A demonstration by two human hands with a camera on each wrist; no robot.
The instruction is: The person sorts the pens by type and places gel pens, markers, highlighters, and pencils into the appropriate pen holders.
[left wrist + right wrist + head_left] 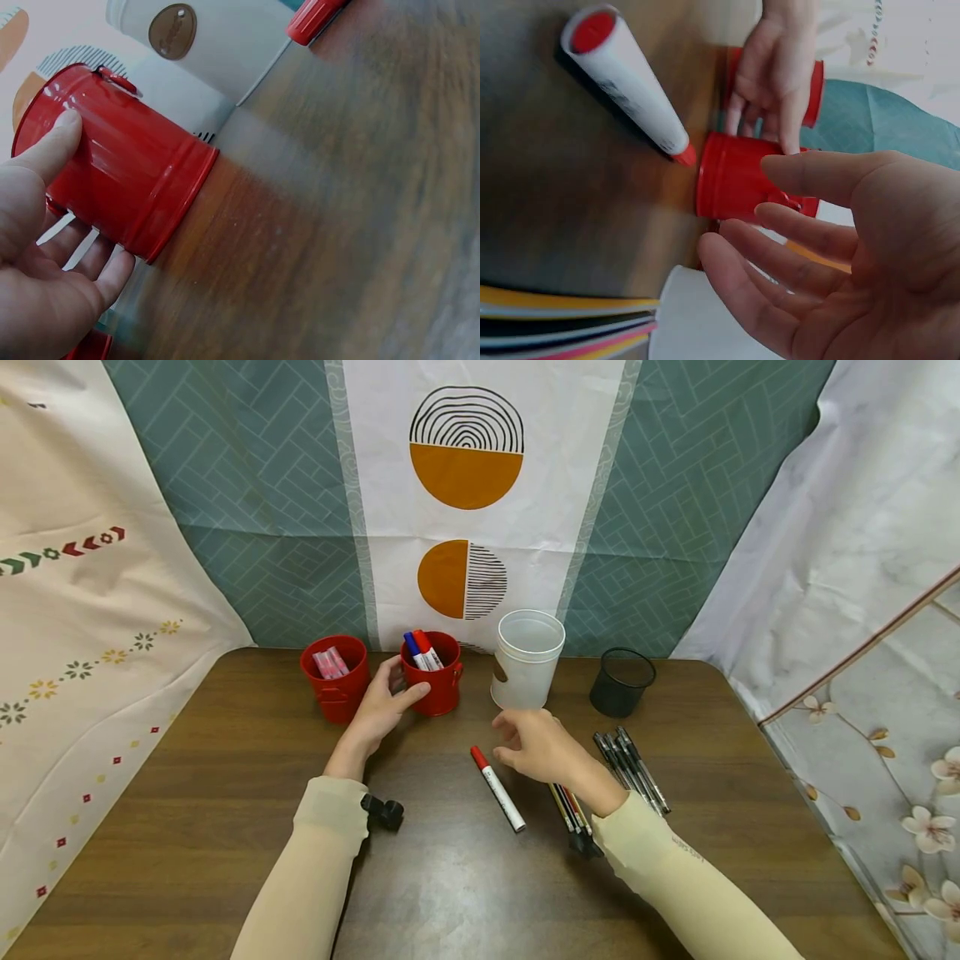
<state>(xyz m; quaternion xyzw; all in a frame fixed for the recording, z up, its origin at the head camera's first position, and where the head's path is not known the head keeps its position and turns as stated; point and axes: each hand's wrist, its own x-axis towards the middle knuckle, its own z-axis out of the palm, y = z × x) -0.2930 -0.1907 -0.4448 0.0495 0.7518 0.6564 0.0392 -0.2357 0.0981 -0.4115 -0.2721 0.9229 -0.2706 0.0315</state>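
Observation:
My left hand point(381, 703) rests against the left side of a red bucket point(442, 692), its thumb point(56, 146) on the wall and its fingers spread along the side. Inside that bucket stand a blue-capped marker point(415, 650) and a red-capped marker point(427, 649). Fingers loosely bent and holding nothing, my right hand point(540, 745) hovers over the table before a white cup point(528, 664). Just left of it lies a white marker point(501, 795) with a red cap. Under the right wrist are several striped pencils point(570, 810), partly hidden.
Another red bucket point(335, 697) holding pink-and-white items point(331, 662) stands at the left. A black mesh cup point(621, 685) sits at the back right, with several dark pens point(637, 768) in front of it. Patterned cloth point(285, 510) hangs behind the wooden table point(187, 827).

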